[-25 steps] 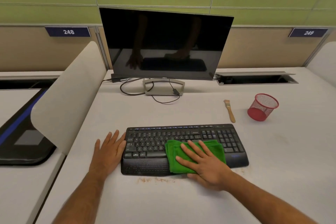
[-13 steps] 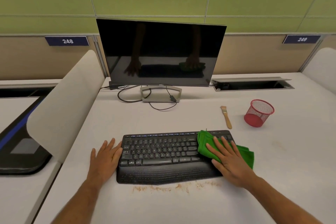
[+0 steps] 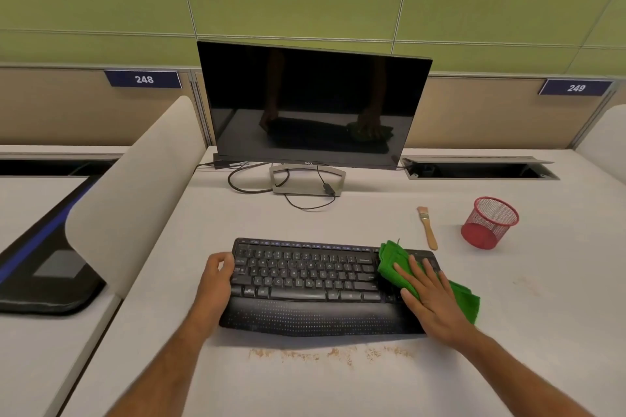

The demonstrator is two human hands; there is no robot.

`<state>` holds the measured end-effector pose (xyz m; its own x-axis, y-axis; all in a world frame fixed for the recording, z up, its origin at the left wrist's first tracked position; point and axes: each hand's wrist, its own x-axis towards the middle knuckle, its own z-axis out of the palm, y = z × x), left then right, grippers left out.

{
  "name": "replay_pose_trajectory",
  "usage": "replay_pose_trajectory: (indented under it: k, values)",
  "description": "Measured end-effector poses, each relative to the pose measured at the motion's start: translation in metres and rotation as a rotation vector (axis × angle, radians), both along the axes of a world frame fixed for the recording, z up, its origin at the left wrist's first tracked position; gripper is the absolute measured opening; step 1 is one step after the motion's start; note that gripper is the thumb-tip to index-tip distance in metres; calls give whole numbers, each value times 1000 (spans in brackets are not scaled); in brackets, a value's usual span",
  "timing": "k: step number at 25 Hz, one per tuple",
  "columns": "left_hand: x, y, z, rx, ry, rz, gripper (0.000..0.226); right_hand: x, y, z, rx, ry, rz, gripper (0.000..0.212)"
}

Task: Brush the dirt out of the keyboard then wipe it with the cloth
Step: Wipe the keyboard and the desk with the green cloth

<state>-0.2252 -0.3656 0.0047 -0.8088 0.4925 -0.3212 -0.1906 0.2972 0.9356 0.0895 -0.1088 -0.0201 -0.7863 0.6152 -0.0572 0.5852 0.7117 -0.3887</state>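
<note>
A black keyboard (image 3: 305,281) with a wrist rest lies on the white desk in front of me. My left hand (image 3: 216,281) grips its left edge, fingers curled round it. My right hand (image 3: 430,298) presses flat, fingers straight, on a folded green cloth (image 3: 389,261) that covers the keyboard's right end and hangs off onto the desk. A small wooden-handled brush (image 3: 427,227) lies on the desk behind the keyboard's right corner. A line of brown dirt (image 3: 332,354) lies on the desk along the keyboard's front edge.
A dark monitor (image 3: 311,105) on a stand with cables stands behind the keyboard. A red mesh cup (image 3: 489,227) lies tipped at the right. An open cable hatch (image 3: 474,170) sits at the back right. A curved white divider (image 3: 128,193) borders the left.
The cloth under my right hand has slid from the keyboard's middle to its right end. My left hand has gone from lying flat beside the keyboard to gripping its left edge.
</note>
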Motion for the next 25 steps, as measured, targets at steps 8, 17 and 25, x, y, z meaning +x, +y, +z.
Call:
replay_pose_trajectory:
  k: [8,17,25]
  values:
    - [4,10,17,95,-294,37,40,10,16,51,-446,515,-444,50]
    - [-13,22,33,170,-276,123,32,46,72,70,-190,417,-693,41]
    - [-54,33,73,271,-307,197,28,28,44,-25,97,-92,-578,57]
